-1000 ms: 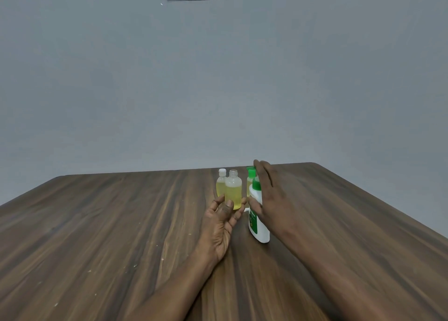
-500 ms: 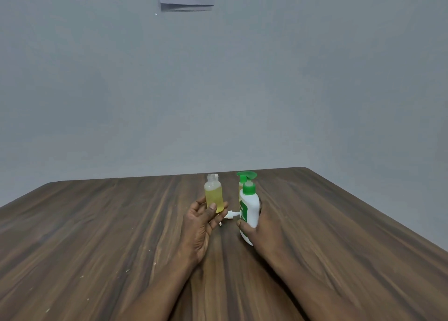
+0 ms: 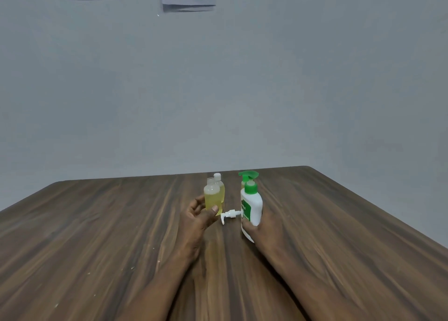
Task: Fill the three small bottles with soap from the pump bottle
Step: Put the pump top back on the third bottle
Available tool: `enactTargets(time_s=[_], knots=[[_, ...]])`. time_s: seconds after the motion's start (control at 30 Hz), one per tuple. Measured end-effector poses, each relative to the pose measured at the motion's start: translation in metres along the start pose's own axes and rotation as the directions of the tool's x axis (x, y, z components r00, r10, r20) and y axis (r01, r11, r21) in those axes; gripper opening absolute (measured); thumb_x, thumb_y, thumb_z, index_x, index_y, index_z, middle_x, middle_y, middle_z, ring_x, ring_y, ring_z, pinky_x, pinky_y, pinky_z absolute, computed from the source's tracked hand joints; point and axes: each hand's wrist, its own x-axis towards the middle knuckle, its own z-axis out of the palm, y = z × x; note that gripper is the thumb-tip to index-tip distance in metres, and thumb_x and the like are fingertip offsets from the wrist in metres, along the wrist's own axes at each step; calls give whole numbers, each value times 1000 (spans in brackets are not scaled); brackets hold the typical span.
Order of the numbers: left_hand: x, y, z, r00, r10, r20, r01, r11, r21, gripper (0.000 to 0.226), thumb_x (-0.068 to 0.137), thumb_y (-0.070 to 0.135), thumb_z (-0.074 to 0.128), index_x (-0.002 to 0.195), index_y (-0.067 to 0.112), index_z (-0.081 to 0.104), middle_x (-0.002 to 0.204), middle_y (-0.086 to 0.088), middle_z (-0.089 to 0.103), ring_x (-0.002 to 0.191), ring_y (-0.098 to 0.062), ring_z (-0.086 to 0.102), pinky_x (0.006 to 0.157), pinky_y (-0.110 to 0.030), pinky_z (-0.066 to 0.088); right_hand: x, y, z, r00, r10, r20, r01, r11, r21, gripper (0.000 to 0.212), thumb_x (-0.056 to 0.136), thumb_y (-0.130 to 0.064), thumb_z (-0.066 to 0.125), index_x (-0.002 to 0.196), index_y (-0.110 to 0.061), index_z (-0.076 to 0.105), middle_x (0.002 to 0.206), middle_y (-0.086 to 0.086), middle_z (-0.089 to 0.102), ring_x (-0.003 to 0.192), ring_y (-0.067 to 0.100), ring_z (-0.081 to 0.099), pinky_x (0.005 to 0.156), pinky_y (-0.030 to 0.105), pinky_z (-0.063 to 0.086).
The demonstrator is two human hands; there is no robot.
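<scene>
Left hand's (image 3: 197,216) fingers curl round a small bottle (image 3: 212,197) (yellow inside); right hand (image 3: 266,231) grips the pump bottle (image 3: 253,203).

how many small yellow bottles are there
3. The front bottle is held in the left hand; the capped bottle stands just behind it; a third bottle is mostly hidden behind the pump bottle in the right hand.

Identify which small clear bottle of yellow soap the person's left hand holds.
The front small clear bottle of yellow soap, gripped by the left hand; the white-capped bottle stands just behind it, not gripped.
</scene>
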Motion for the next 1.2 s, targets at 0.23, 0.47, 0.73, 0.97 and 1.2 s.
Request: enactTargets(time_s=[0.23, 0.47, 0.73, 0.97, 1.2], knots=[[2, 4, -7, 998, 54, -20, -49, 980, 194, 49, 69, 5, 86, 114, 6, 67, 102, -12, 77, 97, -28, 73, 87, -37, 58, 0, -3, 2, 1000, 12, -8, -12, 999, 53, 14, 90, -16, 67, 104, -11, 67, 90, -1, 63, 83, 15, 59, 62, 15, 37], [7, 7, -19, 993, 66, -97, -34, 953, 302, 39, 72, -2, 85, 104, 13, 69, 94, -2, 79, 89, -17, 75, 78, -27, 58, 16, -3, -33, 983, 3, -181, -9, 999, -32, 25, 83, -26, 75, 104, -22, 63, 90, -4, 67, 79, 15, 65, 69, 29, 54], [10, 5, -25, 993, 45, -113, -2, 937, 349, 43, 65, -1, 89, 102, 13, 70, 95, -4, 78, 89, -17, 74, 77, -28, 59, 34, 31, -73, 961, 105, -254, -132, 987, -92, 30, 81, -26, 75, 106, -14, 65, 94, 6, 70, 82, 24, 67, 74, 42, 57], [9, 5, -27, 996, -12, -87, 47, 909, 414, 50, 66, 3, 89, 109, 19, 70, 96, 4, 77, 86, -5, 73, 77, -22, 56, 28, 42, -69, 977, 123, -172, -139, 987, -83, 41, 77, -40, 73, 110, -20, 60, 96, 0, 69, 87, 22, 67, 74, 41, 55], [8, 3, -27, 993, -65, -94, 103, 863, 495, 48, 64, 4, 90, 107, 14, 71, 95, -1, 77, 86, -14, 73, 76, -29, 60, 4, -14, -67, 792, -468, -391, 329, 868, -373, 37, 83, -10, 73, 117, -4, 59, 109, 10, 58, 98, 24, 52, 79, 19, 32]])
